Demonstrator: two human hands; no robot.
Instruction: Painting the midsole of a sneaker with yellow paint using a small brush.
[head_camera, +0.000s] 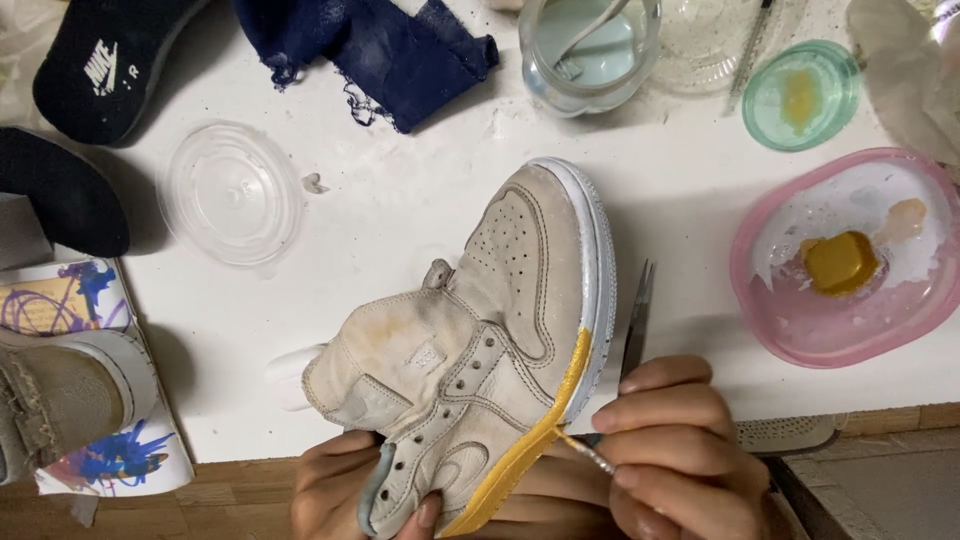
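Yellow paint going onto shoe (480, 340) sole
Left hand (345, 490) grips shoe, right hand (680, 450) pinches brush (585, 452); a slip could smear the suede

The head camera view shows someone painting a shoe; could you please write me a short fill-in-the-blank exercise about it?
1. The right hand holds a fine ____ against the sole edge of the shoe.
2. The paint on the sole edge is ____ in colour.
3. The pink bowl stands to the ____ of the shoe.
4. The left hand grips the shoe at its ____ end.

Missing words: brush; yellow; right; heel
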